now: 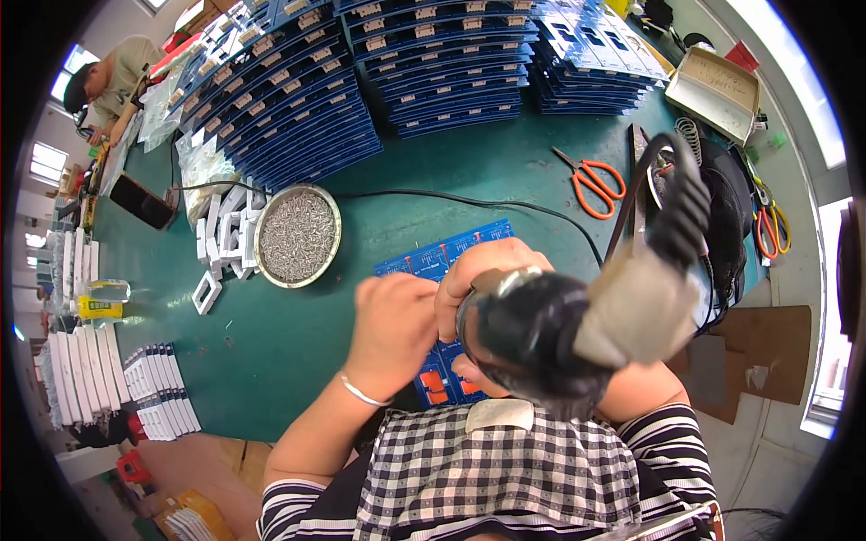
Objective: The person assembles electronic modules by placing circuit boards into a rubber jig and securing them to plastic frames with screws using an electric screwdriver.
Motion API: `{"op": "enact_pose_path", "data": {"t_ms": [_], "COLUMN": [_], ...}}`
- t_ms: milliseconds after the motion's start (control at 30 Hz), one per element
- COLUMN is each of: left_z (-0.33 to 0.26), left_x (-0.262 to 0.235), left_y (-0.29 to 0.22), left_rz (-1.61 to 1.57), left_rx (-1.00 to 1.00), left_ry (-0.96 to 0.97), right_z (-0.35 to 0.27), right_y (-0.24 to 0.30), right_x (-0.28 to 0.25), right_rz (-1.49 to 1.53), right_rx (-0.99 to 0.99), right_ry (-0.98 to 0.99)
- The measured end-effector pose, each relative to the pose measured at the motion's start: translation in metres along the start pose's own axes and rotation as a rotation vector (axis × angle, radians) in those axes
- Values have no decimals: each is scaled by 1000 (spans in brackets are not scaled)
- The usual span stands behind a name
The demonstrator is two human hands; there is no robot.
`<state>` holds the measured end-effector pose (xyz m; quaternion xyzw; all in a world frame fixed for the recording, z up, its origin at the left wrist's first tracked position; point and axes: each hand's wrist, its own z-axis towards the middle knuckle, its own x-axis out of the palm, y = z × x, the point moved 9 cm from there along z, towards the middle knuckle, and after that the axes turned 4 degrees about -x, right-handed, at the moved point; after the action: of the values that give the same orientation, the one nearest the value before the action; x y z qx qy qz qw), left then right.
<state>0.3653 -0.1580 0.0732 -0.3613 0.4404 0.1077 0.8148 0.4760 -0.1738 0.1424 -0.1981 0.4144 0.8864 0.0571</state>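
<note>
A blue circuit board [433,261] with orange patches lies on the table close to my body, partly covered by both hands. My right hand [478,270] is wrapped round a black electric screwdriver [532,338], which stands over the board and hides much of it. The tool's tip is out of sight beneath my hands. My left hand [392,329], with a pale bangle at the wrist, is closed at the board's left side, against the right fingers. Its fingertips are hidden, so what they hold does not show.
Left of the board stands a round bowl of small screws [298,236], beside a heap of white plastic frames [225,230]. Tall stacks of blue boards [442,68] line the back. Orange-handled scissors [595,185] lie right; a black cable [451,196] crosses behind. Another person [122,77] sits far left.
</note>
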Motion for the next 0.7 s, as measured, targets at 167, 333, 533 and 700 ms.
{"op": "enact_pose_path", "data": {"t_ms": [167,333,533,700], "left_z": [-11,-31,-38,-48], "left_x": [-77,-93,-80,-82], "left_y": [55,92,94,84], "left_rz": [218,328,437,456], "left_rx": [-180,-227,-178,-133], "left_ry": [-241,-283,-191,-227], "right_z": [-18,-19,-36,-37], "right_y": [-22,-30,-21,-4], "right_x": [14,-4,-44,-50], "right_rz": [85,740,792,716], "right_rx": [-41,-9,-22,-90], "right_ry": [110,-132,-525,-469]}}
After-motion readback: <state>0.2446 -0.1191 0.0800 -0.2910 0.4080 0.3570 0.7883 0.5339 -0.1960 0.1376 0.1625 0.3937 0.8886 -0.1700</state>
